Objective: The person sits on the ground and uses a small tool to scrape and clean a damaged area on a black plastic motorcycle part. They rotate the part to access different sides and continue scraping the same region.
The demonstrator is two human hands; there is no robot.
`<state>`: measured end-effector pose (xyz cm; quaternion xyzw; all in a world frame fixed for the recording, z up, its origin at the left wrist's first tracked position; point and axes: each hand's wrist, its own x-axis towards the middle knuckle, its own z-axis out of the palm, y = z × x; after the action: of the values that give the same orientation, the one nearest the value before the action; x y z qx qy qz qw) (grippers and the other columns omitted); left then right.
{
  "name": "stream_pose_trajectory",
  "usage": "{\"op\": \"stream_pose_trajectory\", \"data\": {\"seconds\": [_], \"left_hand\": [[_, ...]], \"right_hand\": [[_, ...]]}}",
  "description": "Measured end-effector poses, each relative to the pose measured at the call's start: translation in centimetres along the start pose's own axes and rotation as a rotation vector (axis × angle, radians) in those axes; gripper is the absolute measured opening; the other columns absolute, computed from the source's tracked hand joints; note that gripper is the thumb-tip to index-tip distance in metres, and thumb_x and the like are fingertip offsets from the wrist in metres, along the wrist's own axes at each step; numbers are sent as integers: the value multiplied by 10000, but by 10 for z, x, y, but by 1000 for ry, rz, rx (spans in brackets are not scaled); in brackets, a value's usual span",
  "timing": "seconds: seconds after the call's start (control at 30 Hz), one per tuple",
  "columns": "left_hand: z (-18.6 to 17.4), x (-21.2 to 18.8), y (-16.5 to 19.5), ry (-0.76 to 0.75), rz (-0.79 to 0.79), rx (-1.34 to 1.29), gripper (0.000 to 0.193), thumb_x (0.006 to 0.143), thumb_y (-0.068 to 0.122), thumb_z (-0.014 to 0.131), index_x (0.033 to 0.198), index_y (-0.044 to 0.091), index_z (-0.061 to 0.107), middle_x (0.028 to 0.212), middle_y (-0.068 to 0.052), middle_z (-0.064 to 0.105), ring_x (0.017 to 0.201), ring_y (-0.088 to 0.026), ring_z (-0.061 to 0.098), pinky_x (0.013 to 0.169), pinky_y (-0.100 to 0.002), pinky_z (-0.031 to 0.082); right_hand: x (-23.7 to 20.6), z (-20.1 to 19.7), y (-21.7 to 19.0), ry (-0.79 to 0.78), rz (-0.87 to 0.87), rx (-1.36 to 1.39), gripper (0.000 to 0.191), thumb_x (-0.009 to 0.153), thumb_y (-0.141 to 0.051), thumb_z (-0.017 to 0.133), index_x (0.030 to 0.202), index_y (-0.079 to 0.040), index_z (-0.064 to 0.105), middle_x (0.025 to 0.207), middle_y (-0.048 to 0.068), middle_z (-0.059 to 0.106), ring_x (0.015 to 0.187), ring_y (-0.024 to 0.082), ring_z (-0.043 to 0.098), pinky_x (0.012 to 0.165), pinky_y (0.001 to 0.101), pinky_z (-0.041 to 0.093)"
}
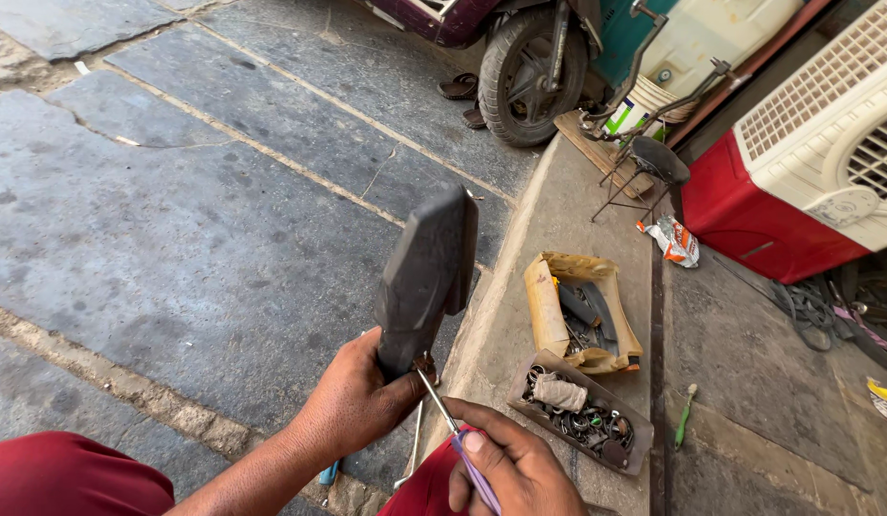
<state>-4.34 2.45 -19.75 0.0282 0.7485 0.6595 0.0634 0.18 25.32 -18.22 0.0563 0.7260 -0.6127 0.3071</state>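
Stone-paved roadside beside a concrete ledge [558, 248], small-parts tray [582, 413] close by. Left hand [353, 406] wrapped round black scooter mirror [426, 277], upright over the paving; right hand [510, 468] closed on purple-handled screwdriver [453, 430], tip at the mirror's base. Likely slip off the fastener (thin shaft, tilted), jabbing the left palm.

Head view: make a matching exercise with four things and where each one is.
Things:
1. black seat
2. screwdriver
3. tray of metal parts
4. scooter wheel

Places:
A. at the top, beside sandals
B. gripped by the left hand
C. on the ledge, nearest the hands
D. in the right hand

Pairs: 1-B, 2-D, 3-C, 4-A
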Motion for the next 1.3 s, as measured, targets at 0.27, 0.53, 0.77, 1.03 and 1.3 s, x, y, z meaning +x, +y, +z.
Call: {"op": "stream_pose_trajectory", "data": {"seconds": [0.27, 0.53, 0.77, 1.03, 1.3], "left_hand": [[9, 0, 4, 26, 179, 191, 179, 775, 80, 735, 940, 63, 667, 828, -62, 721, 806, -188, 742, 746, -364, 594], [7, 1, -14, -20, 114, 305, 165, 769, 80, 738, 906, 50, 651, 767, -120, 712, 687, -269, 704, 676, -404, 579], [16, 8, -38, -120, -107, 108, 228, 766, 77, 793, 964, 47, 684, 745, -82, 741, 693, -168, 691, 663, -370, 590], [17, 12, -36, -130, -308, -220, 378, 758, 96, 848, 1076, 18, 659, 881, -69, 766, 786, -138, 713, 741, -312, 611], [17, 3, -28, -126, -276, -262, 383, 773, 105, 805, 1109, 38, 633, 925, -75, 765, 856, -145, 739, 810, -344, 634]], "right_hand": [[1, 7, 2, 166, 154, 102, 357, 987, -279, 643, 1336, -222, 686, 551, 67, 555, 376, 80, 389, 363, 249, 322], [1, 15, 12, 428, -722, -1188, 413, 935, -291, 690, 1347, -256, 707, 722, 112, 633, 580, 260, 671, 542, 429, 553], [-4, 0, 11, 289, -221, -1483, 394, 1034, -443, 640, 1428, -439, 645, 760, 52, 610, 695, 207, 672, 681, 409, 567], [-15, -9, -5, 297, -4, -555, 512, 857, -187, 678, 1359, -291, 685, 818, 34, 799, 747, 99, 782, 750, 271, 620], [-14, 5, 6, 217, 6, -528, 548, 916, -248, 613, 1461, -302, 647, 601, 31, 709, 609, 96, 716, 669, 275, 598]]}}
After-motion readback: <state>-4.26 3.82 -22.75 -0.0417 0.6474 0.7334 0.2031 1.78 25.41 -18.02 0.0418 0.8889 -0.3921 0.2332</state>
